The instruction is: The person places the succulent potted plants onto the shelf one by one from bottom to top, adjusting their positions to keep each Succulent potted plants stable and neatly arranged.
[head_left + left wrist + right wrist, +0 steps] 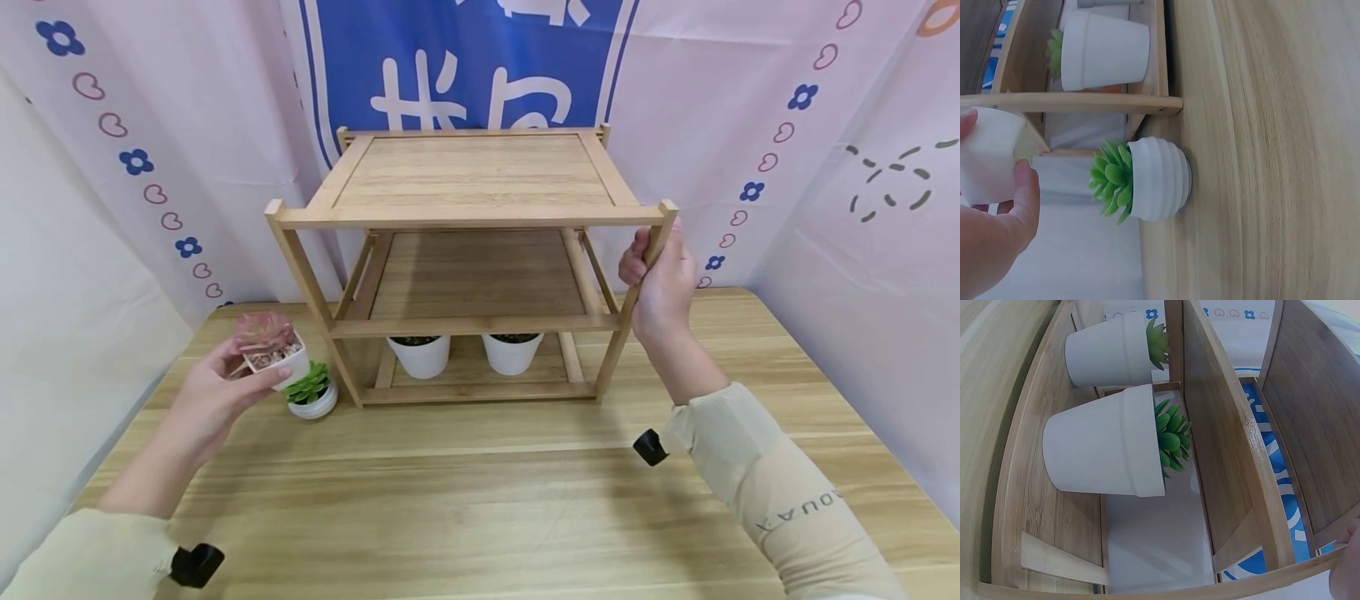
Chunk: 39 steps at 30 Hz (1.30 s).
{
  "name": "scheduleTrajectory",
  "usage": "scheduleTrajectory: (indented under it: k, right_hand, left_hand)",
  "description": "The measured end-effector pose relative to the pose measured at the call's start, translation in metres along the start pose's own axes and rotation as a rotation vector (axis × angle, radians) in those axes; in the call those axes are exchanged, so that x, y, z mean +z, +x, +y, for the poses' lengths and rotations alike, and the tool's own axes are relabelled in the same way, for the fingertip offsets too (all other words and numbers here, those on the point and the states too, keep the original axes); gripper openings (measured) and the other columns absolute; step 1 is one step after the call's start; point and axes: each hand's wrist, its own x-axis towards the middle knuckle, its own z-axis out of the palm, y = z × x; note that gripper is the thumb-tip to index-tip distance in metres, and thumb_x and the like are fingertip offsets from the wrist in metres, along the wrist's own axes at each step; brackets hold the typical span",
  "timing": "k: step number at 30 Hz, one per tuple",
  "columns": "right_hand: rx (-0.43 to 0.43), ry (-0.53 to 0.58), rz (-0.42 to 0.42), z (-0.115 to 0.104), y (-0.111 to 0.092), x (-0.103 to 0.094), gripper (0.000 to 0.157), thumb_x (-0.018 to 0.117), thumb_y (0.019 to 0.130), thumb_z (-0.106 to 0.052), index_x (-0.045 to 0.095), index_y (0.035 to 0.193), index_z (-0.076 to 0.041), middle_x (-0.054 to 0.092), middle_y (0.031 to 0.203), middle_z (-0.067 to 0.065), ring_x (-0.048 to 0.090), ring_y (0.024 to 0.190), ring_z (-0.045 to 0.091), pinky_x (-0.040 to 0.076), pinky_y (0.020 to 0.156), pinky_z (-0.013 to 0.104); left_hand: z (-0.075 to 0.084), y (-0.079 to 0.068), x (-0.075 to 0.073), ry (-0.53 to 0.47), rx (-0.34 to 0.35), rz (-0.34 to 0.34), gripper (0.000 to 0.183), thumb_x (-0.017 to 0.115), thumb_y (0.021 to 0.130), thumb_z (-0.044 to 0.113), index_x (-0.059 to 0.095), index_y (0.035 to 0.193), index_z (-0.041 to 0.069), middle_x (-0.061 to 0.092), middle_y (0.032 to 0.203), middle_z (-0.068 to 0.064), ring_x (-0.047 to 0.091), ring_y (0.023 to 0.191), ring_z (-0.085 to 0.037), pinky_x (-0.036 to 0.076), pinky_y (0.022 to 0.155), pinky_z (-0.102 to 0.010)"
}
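Head: L hand [217,383] pinches a pink rosette succulent in a smooth white pot w/ pebble fill [273,350], held up L of the three-tier pale-wood shelf [472,218]. L hand's on that pot; R hand [667,287] grips shelf's R front post. Shelf's long axis runs L-R. A green succulent in a ribbed round white pot [313,402] stands just L of shelf.

L wrist: held pot approx. upright; ribbed pot's leaves thick, pointed.

R wrist: plain white tapered pots w/ green plants [1107,444] on shelf's lowest tier, wood fine-grained.
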Motion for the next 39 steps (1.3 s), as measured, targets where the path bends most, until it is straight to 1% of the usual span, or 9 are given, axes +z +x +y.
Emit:
scheduleTrajectory:
  k: [6, 12, 18, 21, 25, 31, 34, 39]
  right_hand:
    - [0.006, 0.021, -0.002, -0.001, 0.000, 0.000, 0.049, 0.036, 0.113, -0.030, 0.056, 0.074, -0.011, 0.046, 0.060, -0.002, 0.039, 0.047, 0.005, 0.029, 0.045, 0.014]
    - [0.001, -0.017, -0.001, -0.001, 0.001, -0.001, 0.047, 0.035, 0.113, -0.032, 0.056, 0.076, -0.012, 0.046, 0.061, -0.002, 0.038, 0.048, 0.005, 0.030, 0.046, 0.015]
    - [0.005, -0.030, -0.008, -0.002, 0.001, -0.001, 0.047, 0.035, 0.113, -0.033, 0.056, 0.077, -0.012, 0.046, 0.062, -0.002, 0.038, 0.048, 0.006, 0.031, 0.046, 0.015]
    - [0.006, -0.021, -0.007, -0.001, 0.001, -0.001, 0.047, 0.036, 0.113, -0.033, 0.056, 0.076, -0.012, 0.046, 0.062, -0.002, 0.038, 0.048, 0.005, 0.030, 0.046, 0.015]
    - [0.005, 0.000, -0.007, -0.001, 0.001, 0.000, 0.048, 0.036, 0.113, -0.032, 0.057, 0.074, -0.012, 0.046, 0.061, -0.002, 0.039, 0.047, 0.005, 0.029, 0.045, 0.014]
    - [-0.003, -0.014, -0.008, -0.002, 0.001, 0.001, 0.049, 0.035, 0.114, -0.031, 0.056, 0.074, -0.013, 0.046, 0.058, -0.003, 0.038, 0.047, 0.005, 0.029, 0.045, 0.015]
    - [0.001, -0.018, -0.008, -0.002, 0.001, 0.000, 0.048, 0.035, 0.113, -0.032, 0.056, 0.075, -0.013, 0.046, 0.059, -0.003, 0.038, 0.047, 0.005, 0.029, 0.045, 0.015]
    - [0.007, -0.024, -0.008, -0.001, 0.000, -0.001, 0.047, 0.035, 0.113, -0.033, 0.056, 0.076, -0.013, 0.047, 0.062, -0.003, 0.038, 0.048, 0.005, 0.030, 0.046, 0.014]
  left_hand:
    - [0.002, -0.003, 0.008, 0.018, 0.002, -0.018, 0.047, 0.065, 0.092, -0.013, 0.065, 0.118, 0.026, 0.069, 0.112, 0.007, 0.067, 0.100, -0.007, 0.057, 0.083, -0.020]
    - [0.003, -0.006, 0.015, 0.049, 0.003, -0.037, 0.045, 0.065, 0.093, -0.012, 0.066, 0.118, 0.026, 0.069, 0.114, 0.007, 0.066, 0.102, -0.006, 0.057, 0.082, -0.020]
    - [0.005, -0.008, 0.024, 0.060, 0.008, -0.058, 0.044, 0.065, 0.093, -0.011, 0.066, 0.119, 0.025, 0.067, 0.118, 0.008, 0.064, 0.107, -0.005, 0.055, 0.087, -0.019]
    - [0.006, -0.009, 0.029, 0.072, 0.003, -0.064, 0.045, 0.066, 0.093, -0.011, 0.063, 0.122, 0.024, 0.067, 0.120, 0.009, 0.064, 0.109, -0.005, 0.054, 0.089, -0.018]
    - [0.008, -0.009, 0.034, 0.098, -0.017, -0.067, 0.046, 0.068, 0.093, -0.008, 0.056, 0.130, 0.017, 0.065, 0.122, 0.010, 0.062, 0.112, -0.004, 0.052, 0.092, -0.017]
    - [0.011, -0.010, 0.043, 0.124, -0.038, -0.072, 0.055, 0.069, 0.093, -0.006, 0.045, 0.142, 0.001, 0.066, 0.120, 0.010, 0.062, 0.111, -0.005, 0.052, 0.092, -0.018]
    - [0.011, -0.010, 0.047, 0.128, -0.039, -0.075, 0.057, 0.069, 0.093, -0.006, 0.043, 0.144, -0.003, 0.067, 0.119, 0.010, 0.063, 0.110, -0.005, 0.053, 0.091, -0.018]
    - [0.012, -0.011, 0.055, 0.155, -0.027, -0.098, 0.060, 0.070, 0.092, -0.006, 0.042, 0.145, -0.007, 0.067, 0.119, 0.008, 0.063, 0.111, -0.006, 0.053, 0.091, -0.019]
